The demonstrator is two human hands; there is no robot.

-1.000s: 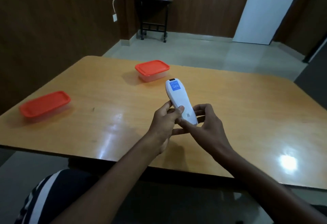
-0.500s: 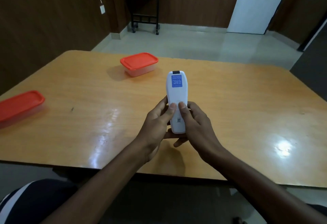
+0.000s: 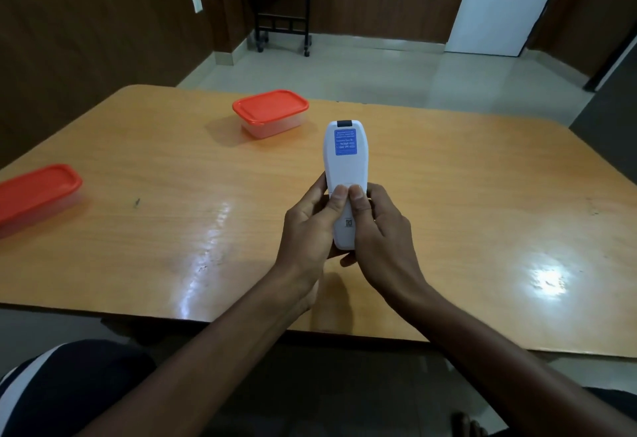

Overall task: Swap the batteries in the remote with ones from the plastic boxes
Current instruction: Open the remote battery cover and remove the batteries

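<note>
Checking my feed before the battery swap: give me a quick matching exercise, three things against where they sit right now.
Things:
1. remote
2. near box
3. far box

Places:
A. table's left edge, lid on
B. held back-up in both hands
C. mid-table beyond the hands, lid on

Pairs: 1-B, 2-A, 3-C

Both forearms come into view bare from the bottom edge, no sleeves, no watch or bands at the wrists. The left hand point(image 3: 310, 226) and the right hand point(image 3: 382, 233) wear no rings or gloves, and the nails on the fingers point(image 3: 339, 195) are short and plain. Down at the lower left, dark clothing with white stripes point(image 3: 38, 367).
</note>
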